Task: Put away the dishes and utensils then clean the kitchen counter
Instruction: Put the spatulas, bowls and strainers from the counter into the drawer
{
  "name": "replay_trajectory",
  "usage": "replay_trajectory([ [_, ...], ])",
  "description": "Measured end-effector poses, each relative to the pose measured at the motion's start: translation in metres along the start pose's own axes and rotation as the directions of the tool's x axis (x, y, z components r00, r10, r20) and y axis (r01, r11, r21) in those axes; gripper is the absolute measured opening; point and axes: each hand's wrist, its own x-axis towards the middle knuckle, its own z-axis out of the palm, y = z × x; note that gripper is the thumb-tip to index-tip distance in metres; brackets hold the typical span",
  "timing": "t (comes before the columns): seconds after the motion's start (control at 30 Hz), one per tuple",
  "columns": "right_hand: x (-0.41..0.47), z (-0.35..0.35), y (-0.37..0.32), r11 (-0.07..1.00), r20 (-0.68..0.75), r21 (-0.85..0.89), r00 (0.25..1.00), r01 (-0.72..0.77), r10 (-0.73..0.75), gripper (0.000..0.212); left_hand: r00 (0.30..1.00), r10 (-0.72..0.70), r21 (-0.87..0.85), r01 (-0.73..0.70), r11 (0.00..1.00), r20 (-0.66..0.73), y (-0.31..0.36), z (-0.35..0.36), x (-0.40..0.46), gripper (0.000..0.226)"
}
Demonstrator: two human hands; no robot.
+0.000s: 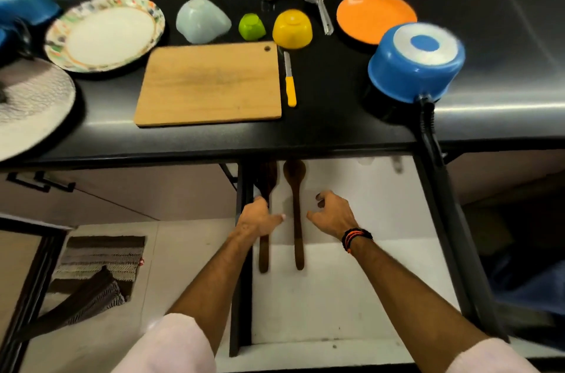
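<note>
Both hands reach into the open drawer (pixel 351 265) below the black bench (pixel 336 116). The left hand (pixel 255 219) lies on one of two wooden spoons (pixel 296 213), fingers over its handle, though a firm grip cannot be told; the right hand (pixel 331 213) hovers beside the second spoon, fingers loosely curled and holding nothing. On the bench stand three upturned bowls: pale blue (pixel 202 20), small green (pixel 252 25) and yellow (pixel 292 28). There are two plates, one patterned (pixel 105 33) and one orange (pixel 371 16), one cutting board (pixel 211 83), one yellow-handled knife (pixel 289 82), one strainer (pixel 319 1) and one upturned blue saucepan (pixel 415 62).
</note>
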Motion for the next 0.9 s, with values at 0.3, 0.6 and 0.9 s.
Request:
replay_trajectory([
  [0.3,-0.001,-0.086,-0.034,0.964,-0.101,0.107,0.968,0.242,-0.231,0.021,0.931,0.147,-0.085,-0.185,0.979,-0.334,0.049,-0.055,-0.041,0.048],
  [0.6,0.072,-0.154,-0.109,0.949,-0.267,0.077,0.923,0.306,-0.276,0.034,0.854,0.255,0.002,-0.285,0.958,-0.453,0.107,-0.147,0.016,0.04],
  [0.9,0.219,-0.192,-0.194,0.964,-0.306,-0.118,0.915,0.239,-0.264,0.065,0.803,0.338,0.183,-0.285,0.941,-0.491,0.174,-0.26,0.164,0.052],
])
